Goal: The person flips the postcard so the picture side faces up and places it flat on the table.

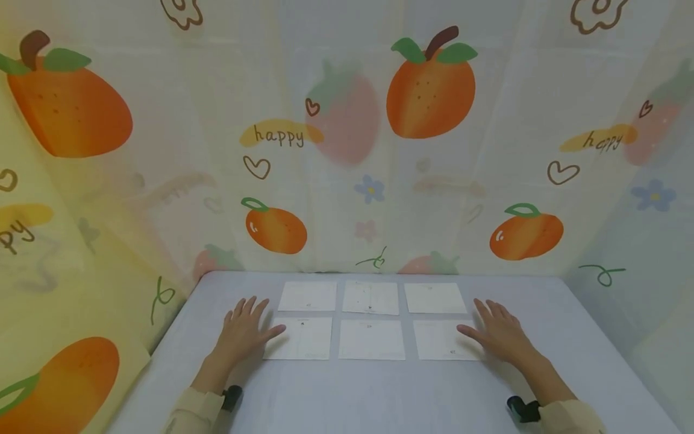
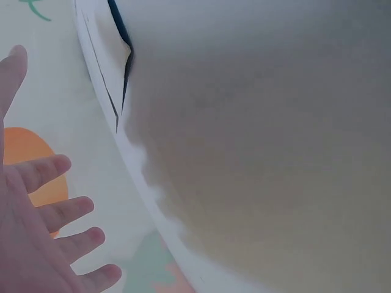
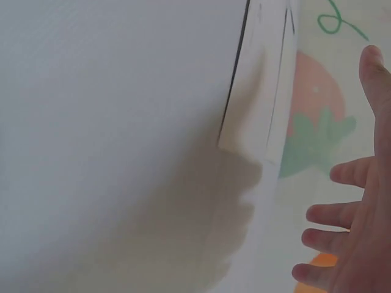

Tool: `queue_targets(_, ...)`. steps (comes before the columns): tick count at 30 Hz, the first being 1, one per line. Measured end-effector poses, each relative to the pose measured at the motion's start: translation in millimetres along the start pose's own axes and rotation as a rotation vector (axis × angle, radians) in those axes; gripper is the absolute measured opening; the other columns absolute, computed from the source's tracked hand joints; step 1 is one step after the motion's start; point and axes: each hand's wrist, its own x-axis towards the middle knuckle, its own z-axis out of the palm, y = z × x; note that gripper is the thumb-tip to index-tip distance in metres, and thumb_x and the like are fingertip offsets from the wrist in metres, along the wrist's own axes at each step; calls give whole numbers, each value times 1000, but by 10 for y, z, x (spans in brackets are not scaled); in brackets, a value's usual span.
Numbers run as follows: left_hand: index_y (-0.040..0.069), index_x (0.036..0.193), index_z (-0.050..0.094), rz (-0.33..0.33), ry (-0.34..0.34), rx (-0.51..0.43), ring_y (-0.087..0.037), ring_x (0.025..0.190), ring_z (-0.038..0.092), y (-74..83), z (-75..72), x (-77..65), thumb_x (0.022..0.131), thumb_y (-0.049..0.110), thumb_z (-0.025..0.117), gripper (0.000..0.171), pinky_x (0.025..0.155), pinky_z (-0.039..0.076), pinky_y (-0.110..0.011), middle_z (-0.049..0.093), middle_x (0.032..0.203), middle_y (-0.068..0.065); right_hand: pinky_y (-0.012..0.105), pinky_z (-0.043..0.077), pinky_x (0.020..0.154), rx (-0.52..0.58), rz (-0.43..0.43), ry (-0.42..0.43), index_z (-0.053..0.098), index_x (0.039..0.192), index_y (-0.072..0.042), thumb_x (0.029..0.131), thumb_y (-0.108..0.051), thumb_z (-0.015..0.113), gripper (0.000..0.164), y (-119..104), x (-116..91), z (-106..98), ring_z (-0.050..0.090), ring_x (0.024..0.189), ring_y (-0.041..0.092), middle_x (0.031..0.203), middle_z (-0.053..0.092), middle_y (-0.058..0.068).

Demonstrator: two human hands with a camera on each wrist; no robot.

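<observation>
Cards, six and white, laid flat in two rows of three on the pale table, with the far row close to the back edge. Narrow gaps between, no overlap: probably so as to leave each one visible and liftable alone.

Left hand at the left end of the rows, thumb reaching over the front-left card. Right hand in near mirror position, thumb over the front-right card. Fingers of both spread apart, nearly straight, clamped on nothing. Looks like a hover rather than a rest, judging by the shadows on the table in both wrist views. Seems to frame the layout without covering the middle cards.

Marks on the cards too tiny to read, some near the far edge, some near the close one. In the left wrist view, a dark gap along one card's edge, apparently lifted slightly, so perhaps easy to slip a fingertip under.

At each wrist, a black device beside the cuff of a pale sleeve, presumably worn there to stay clear of the fingers. Behind, a fruit-printed cloth, likely hung to screen the background.
</observation>
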Motion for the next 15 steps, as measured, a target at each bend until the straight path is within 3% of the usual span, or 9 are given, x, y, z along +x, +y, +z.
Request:
queue_targets(6,4,142,45,-5,-26,-23,-53,136,31,38,-9,93,83,63,61,86,107,24,-72,38,148,-31,72,20,108,30,-12,-18,30,148,5,87,-63,55,94,-141,131,13,25,136,56,150,29,37)
queue_targets(15,2,143,43,-34,-81,-92,-54,137,28,80,-10,191,84,63,59,86,108,21,-72,35,149,-33,70,24,108,37,-80,-61,30,148,5,89,-62,52,92,-339,336,-95,26,137,55,150,29,36)
